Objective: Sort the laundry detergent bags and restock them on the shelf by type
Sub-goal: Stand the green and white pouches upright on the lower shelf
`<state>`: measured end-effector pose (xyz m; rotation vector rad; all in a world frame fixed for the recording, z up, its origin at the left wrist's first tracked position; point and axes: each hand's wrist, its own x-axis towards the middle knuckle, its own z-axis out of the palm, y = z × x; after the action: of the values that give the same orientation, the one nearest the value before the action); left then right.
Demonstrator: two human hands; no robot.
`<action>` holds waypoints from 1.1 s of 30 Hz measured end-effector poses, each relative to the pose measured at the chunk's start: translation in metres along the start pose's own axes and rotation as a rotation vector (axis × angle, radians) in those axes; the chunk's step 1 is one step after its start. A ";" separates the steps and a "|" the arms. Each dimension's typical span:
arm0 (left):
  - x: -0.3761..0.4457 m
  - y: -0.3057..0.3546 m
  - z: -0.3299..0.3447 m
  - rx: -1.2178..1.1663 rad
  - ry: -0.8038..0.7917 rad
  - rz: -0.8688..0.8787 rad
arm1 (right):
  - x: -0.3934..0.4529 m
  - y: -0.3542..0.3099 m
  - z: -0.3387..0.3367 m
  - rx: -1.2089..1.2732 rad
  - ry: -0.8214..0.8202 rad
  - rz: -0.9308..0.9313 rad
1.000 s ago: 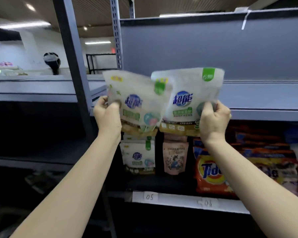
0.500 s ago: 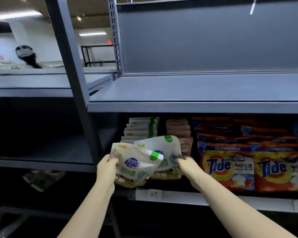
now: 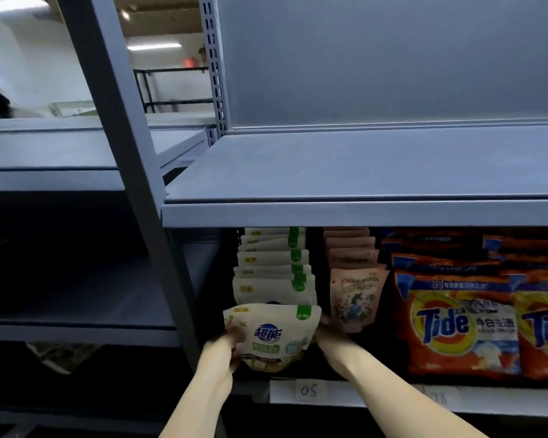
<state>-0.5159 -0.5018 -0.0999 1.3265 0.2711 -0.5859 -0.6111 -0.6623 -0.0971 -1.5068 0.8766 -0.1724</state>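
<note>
The white detergent pouch [image 3: 271, 336], with its blue logo and green corner tab, sits upright at the front of the shelf [image 3: 345, 396], directly ahead of a row of matching white pouches [image 3: 274, 267] and just above the label reading 05 [image 3: 309, 391]. The left hand [image 3: 227, 346] grips its left edge, fingers curled round the side. The right hand [image 3: 328, 336] is at the pouch's right edge, but its fingers are tucked behind the bag, so I cannot tell whether they pinch it or only steady it.

To my eye this is the seating step: the pouch belongs in this lane and is nearly home. Doing it well means keeping the bag square, face forward, base flat on the shelf, then easing it back until it touches the pouch behind. Pouches like this look soft and will likely slump if let go while tilted, so both sides should come free together.

Just beside it on the right is a row of pink pouches [image 3: 355, 298]; the right hand needs care not to nudge the front one. Beyond those stand orange Tide bags [image 3: 459, 330]. The upper shelf [image 3: 361, 213] overhangs the whole row, so withdrawing low and straight looks safest.
</note>
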 end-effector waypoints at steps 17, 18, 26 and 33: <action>0.015 -0.038 0.020 0.478 -0.100 0.087 | -0.007 0.024 -0.024 -0.524 -0.141 -0.153; 0.015 -0.038 0.020 0.528 -0.102 0.096 | -0.007 0.024 -0.025 -0.545 -0.198 -0.149; 0.043 -0.049 0.002 0.905 -0.091 0.111 | 0.012 0.036 -0.018 -0.556 -0.135 -0.112; 0.069 -0.050 -0.001 1.015 -0.012 0.189 | 0.030 0.044 -0.006 -0.496 0.021 -0.094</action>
<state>-0.4867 -0.5245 -0.1765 2.2895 -0.2074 -0.5858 -0.6121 -0.6801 -0.1477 -2.0126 0.9067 -0.0383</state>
